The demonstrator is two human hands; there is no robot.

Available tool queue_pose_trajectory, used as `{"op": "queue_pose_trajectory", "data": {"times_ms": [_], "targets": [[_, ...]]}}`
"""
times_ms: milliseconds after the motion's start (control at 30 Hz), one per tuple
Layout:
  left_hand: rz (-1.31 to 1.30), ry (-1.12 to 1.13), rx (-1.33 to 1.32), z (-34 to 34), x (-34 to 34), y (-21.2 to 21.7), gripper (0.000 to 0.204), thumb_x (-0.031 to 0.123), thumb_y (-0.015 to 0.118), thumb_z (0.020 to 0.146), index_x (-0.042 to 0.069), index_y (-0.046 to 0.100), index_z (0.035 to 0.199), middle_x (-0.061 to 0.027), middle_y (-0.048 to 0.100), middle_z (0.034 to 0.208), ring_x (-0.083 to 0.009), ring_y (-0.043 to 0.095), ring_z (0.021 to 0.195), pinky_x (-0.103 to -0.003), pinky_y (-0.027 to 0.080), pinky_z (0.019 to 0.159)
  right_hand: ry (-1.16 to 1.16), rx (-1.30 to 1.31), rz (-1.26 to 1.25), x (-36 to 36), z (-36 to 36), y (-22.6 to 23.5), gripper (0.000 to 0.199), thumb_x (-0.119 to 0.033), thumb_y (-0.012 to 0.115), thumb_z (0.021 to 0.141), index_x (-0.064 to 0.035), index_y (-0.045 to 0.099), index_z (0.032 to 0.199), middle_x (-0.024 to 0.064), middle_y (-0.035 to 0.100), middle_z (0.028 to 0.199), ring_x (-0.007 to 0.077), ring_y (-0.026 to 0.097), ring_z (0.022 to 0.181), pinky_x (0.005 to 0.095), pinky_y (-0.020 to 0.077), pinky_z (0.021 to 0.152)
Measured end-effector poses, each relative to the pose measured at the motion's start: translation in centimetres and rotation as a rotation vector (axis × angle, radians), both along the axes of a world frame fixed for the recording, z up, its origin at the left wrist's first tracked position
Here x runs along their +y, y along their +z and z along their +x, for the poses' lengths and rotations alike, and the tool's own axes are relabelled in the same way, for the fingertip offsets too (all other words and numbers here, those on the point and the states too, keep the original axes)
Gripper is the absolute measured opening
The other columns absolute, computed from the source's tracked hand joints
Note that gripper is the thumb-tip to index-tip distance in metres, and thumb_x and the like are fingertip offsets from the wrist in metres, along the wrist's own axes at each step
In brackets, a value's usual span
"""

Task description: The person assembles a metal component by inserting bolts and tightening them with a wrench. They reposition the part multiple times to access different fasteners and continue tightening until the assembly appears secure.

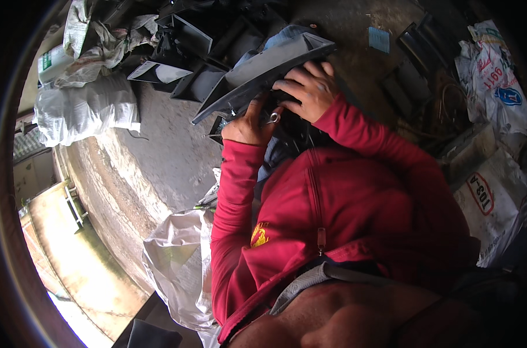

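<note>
A dark trough-shaped part (263, 72), grey with dust on its inner face, lies tilted across my lap. My right hand (314, 91) grips its near edge with the fingers bent over it. My left hand (246, 126) is closed just beneath the same part, to the left of my right hand. From its fingers sticks out a small metal tool with a ring end (274, 118); the rest of that tool is hidden, so its exact kind does not show. The left fingertips disappear in shadow under the part.
Several similar black trough-shaped parts (208, 81) are piled beyond my lap. White sacks lie at left (86, 113), beside my left arm (179, 267) and at right (498, 203). More dark parts (426, 43) and a blue slip (379, 40) lie on the floor at far right.
</note>
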State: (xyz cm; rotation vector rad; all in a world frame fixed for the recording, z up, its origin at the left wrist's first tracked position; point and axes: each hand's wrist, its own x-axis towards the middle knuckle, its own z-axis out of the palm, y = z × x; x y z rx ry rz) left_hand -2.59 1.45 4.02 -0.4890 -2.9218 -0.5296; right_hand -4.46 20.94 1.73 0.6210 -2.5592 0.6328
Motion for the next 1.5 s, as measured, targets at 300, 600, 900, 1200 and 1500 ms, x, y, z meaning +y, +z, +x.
{"op": "queue_pose_trajectory", "data": {"times_ms": [300,600,900,1200,1500], "targets": [[0.090,-0.037,-0.017,0.1,0.0,0.0,0.053,0.040,0.077,0.077,0.016,0.060,0.122,-0.0071,0.073,0.094,-0.0308,0.070,0.074,-0.037,0.056,0.060,-0.002,-0.002,-0.021,0.0,0.1,-0.1,0.041,-0.030,0.079,0.067,-0.0263,0.067,0.106,-0.0087,0.060,0.101,0.0179,0.051,0.100,0.0404,0.0329,0.088],[0.264,0.001,0.125,0.5,0.7,-1.3,0.060,0.042,0.075,0.078,0.019,0.055,0.130,-0.0084,0.072,0.082,-0.0287,0.069,0.064,-0.037,0.053,0.053,-0.013,0.001,0.003,-0.1,0.3,0.2,0.042,-0.027,0.080,0.067,-0.0267,0.067,0.106,-0.0095,0.060,0.100,0.0175,0.051,0.098,0.0402,0.0337,0.086],[0.055,0.018,-0.013,1.0,0.7,-0.5,0.057,0.047,0.071,0.081,0.025,0.054,0.131,-0.0104,0.070,0.072,-0.0294,0.068,0.058,-0.039,0.052,0.050,0.003,0.015,-0.040,0.0,0.0,0.0,0.041,-0.027,0.082,0.065,-0.0259,0.067,0.103,-0.0087,0.060,0.099,0.0179,0.051,0.096,0.0403,0.0333,0.085],[0.138,-0.030,-0.016,0.4,0.1,0.7,0.045,0.039,0.068,0.085,0.021,0.058,0.125,-0.0138,0.070,0.082,-0.0338,0.068,0.067,-0.041,0.054,0.056,0.014,0.015,-0.047,0.0,0.0,0.1,0.040,-0.029,0.082,0.066,-0.0269,0.067,0.103,-0.0087,0.060,0.099,0.0175,0.051,0.098,0.0405,0.0330,0.086],[0.548,-0.113,-0.156,1.4,-2.2,7.5,0.020,0.018,0.056,0.097,0.003,0.069,0.104,-0.0128,0.066,0.082,-0.0272,0.065,0.071,-0.031,0.048,0.063,-0.002,0.038,-0.049,0.1,0.4,-0.2,0.039,-0.031,0.081,0.068,-0.0287,0.069,0.105,-0.0091,0.060,0.100,0.0176,0.052,0.098,0.0410,0.0322,0.085]]}}
